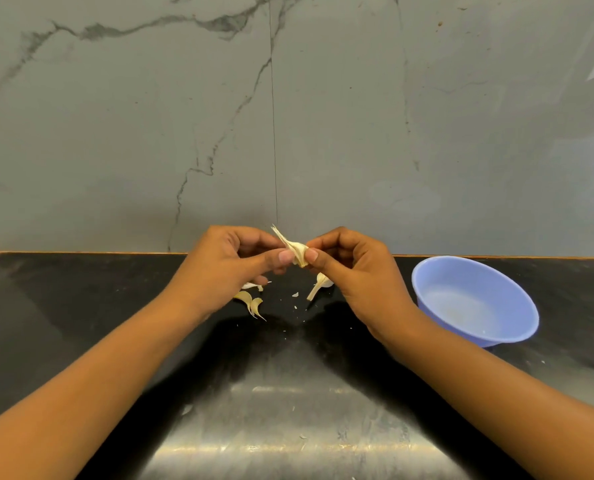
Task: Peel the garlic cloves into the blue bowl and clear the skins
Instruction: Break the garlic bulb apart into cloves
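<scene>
Blue bowl (475,299) near right hand (354,271)

Black countertop (81,323), lower half of frame. On it: blue bowl (496,282), right; garlic cloves (245,298), centre; skin flakes (294,294), scattered centre.

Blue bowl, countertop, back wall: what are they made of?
Blue bowl: looks like plastic, satin finish; uniform colour, soft dull sheen.
Countertop: probably polished black stone, maybe laminate; glossy, with bright reflected glare.
Back wall: marble or marble-look tile, smooth; grey veins, one thin vertical joint.
</scene>
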The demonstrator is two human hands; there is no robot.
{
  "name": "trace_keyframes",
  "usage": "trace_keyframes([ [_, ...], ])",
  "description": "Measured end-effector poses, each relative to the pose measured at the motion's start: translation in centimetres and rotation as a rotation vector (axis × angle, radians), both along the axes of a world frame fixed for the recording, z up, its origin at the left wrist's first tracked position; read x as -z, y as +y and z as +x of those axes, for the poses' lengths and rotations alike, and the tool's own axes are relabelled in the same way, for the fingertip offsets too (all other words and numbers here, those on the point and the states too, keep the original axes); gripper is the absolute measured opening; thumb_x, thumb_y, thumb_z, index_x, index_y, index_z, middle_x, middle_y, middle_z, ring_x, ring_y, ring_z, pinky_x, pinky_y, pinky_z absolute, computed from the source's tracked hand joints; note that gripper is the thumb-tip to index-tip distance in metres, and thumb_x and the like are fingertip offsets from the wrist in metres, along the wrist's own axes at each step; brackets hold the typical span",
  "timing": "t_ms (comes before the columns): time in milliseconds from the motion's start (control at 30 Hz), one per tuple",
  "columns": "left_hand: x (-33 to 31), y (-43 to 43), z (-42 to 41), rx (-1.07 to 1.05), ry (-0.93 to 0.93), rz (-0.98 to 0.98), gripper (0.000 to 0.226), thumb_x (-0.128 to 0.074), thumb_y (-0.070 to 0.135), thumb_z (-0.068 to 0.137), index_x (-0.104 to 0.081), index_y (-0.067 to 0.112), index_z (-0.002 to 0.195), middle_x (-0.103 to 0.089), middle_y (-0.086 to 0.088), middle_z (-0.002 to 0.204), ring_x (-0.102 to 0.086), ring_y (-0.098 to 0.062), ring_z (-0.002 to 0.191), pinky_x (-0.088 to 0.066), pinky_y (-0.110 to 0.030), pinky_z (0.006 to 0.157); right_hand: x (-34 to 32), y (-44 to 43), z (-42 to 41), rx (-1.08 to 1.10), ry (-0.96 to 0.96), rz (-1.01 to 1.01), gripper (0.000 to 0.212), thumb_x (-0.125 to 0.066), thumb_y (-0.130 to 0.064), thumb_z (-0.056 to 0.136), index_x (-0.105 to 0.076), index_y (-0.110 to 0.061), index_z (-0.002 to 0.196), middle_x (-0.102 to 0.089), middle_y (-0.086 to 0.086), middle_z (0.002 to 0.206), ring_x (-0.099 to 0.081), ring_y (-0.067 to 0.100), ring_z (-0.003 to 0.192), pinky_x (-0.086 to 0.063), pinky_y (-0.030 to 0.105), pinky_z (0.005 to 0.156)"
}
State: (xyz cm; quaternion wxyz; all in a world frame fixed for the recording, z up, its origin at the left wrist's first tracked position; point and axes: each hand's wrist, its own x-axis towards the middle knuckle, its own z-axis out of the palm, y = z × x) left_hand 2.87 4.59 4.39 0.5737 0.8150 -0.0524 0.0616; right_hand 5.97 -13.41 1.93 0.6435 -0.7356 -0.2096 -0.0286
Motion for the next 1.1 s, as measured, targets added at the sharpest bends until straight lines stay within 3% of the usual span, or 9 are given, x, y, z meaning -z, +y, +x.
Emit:
trace_keyframes([
  [133,0.5,-0.5,0.1,-0.025,0.023,-0.149,0.021,-0.071,0.025,0.068,-0.073,0.012,0.084,-0.073,-0.005,0.072,-0.070,-0.014,0.066,-0.057,-0.022,0.057,0.1,0.1,-0.4,0.025,-0.117,-0.076,0.002,-0.069,-0.023,0.086,-0.069,-0.023,0.088,-0.072,-0.003,0.081,-0.069,0.016,0.080,-0.059,0.036,0.076],
  [233,0.7,-0.8,0.0,-0.030,0.029,-0.268,0.021,-0.071,0.021,0.067,-0.073,0.009,0.084,-0.073,-0.008,0.072,-0.069,-0.014,0.063,-0.057,-0.020,0.055,-0.1,0.2,-0.4,0.011,-0.092,-0.051,0.001,-0.069,-0.019,0.086,-0.069,-0.020,0.087,-0.073,-0.001,0.079,-0.070,0.015,0.076,-0.059,0.031,0.073],
  [467,0.8,-1.2,0.0,-0.022,-0.007,-0.391,0.012,-0.071,0.018,0.065,-0.076,0.013,0.075,-0.072,-0.011,0.068,-0.069,-0.016,0.060,-0.057,-0.020,0.056,-0.9,0.2,-0.2,-0.107,0.307,0.270,0.008,-0.062,-0.005,0.088,-0.068,-0.008,0.083,-0.070,0.002,0.067,-0.066,0.011,0.059,-0.054,0.020,0.061],
  [633,0.5,-0.3,0.2,0.004,0.008,-0.319,0.017,-0.068,0.017,0.069,-0.072,0.007,0.082,-0.073,-0.009,0.070,-0.071,-0.017,0.062,-0.057,-0.020,0.055,-0.8,-0.2,0.3,-0.101,0.526,0.269,0.009,-0.059,-0.009,0.092,-0.066,-0.006,0.088,-0.070,0.007,0.070,-0.067,0.013,0.060,-0.058,0.024,0.060],
  [833,0.0,1.1,0.2,-0.008,-0.068,-0.074,0.017,-0.071,0.022,0.068,-0.072,0.012,0.082,-0.074,-0.009,0.073,-0.072,-0.021,0.066,-0.058,-0.023,0.057,-0.5,0.5,-0.5,-0.146,0.306,-0.056,0.012,-0.062,-0.022,0.091,-0.070,-0.017,0.099,-0.072,0.003,0.082,-0.070,0.015,0.071,-0.056,0.024,0.060],
  [967,0.3,0.2,0.0,0.028,-0.061,0.019,0.019,-0.073,0.024,0.068,-0.074,0.011,0.082,-0.074,-0.007,0.072,-0.072,-0.017,0.065,-0.057,-0.025,0.059,-0.8,0.2,-0.3,-0.116,0.094,-0.139,0.024,-0.072,-0.030,0.080,-0.073,-0.015,0.098,-0.074,0.000,0.082,-0.071,0.014,0.075,-0.057,0.024,0.063],
  [1100,0.5,-0.1,-0.1,0.050,-0.044,0.031,0.018,-0.073,0.026,0.066,-0.074,0.013,0.078,-0.073,-0.006,0.069,-0.070,-0.013,0.062,-0.056,-0.021,0.057,-0.8,0.2,-0.1,-0.122,0.042,-0.177,0.026,-0.076,-0.033,0.073,-0.075,-0.015,0.092,-0.075,0.002,0.078,-0.071,0.016,0.070,-0.059,0.028,0.067],
])
